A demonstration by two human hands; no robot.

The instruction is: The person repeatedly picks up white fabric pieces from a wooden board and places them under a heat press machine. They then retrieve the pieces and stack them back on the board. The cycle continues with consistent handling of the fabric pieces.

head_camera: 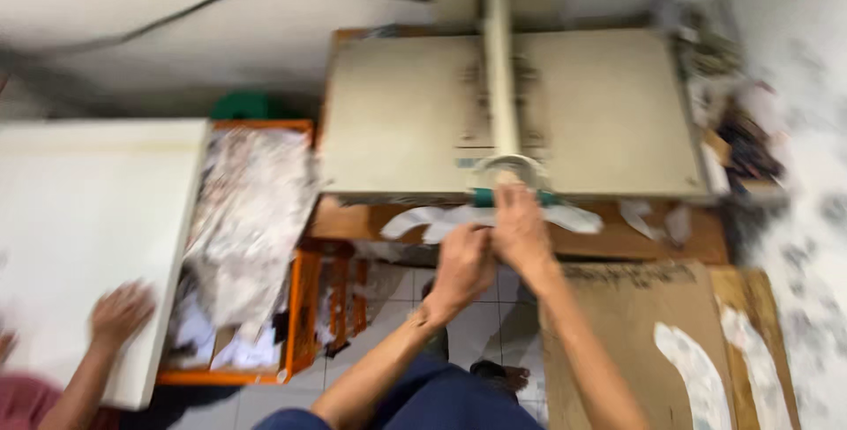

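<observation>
View from above of a press station, blurred by head motion. The person's left hand (460, 264) and right hand (520, 229) meet at the front edge of a beige flat-bed press (406, 112), just below its central arm (499, 68) and the rounded handle (510, 170) at the arm's near end. Both hands rest on a white curved cut piece (423, 218) that lies on the wooden counter (618, 240) directly before the press bed. The left grip appears curled onto the piece's middle; the right hand lies over it with fingers extended toward the handle, and the blur leaves it uncertain whether that grip is clamped or merely pressing. The step in hand reads as positioning the piece at the mouth of the press; the next move would call for a flat, squared placement with fingers kept away from the head. Two similar white curved pieces (697, 373) lie on a cardboard sheet (618, 324) at lower right. At left, an orange crate (300, 306) holds pale scraps beside a white board (88, 209), on which another person's hand (119, 314) rests.
</observation>
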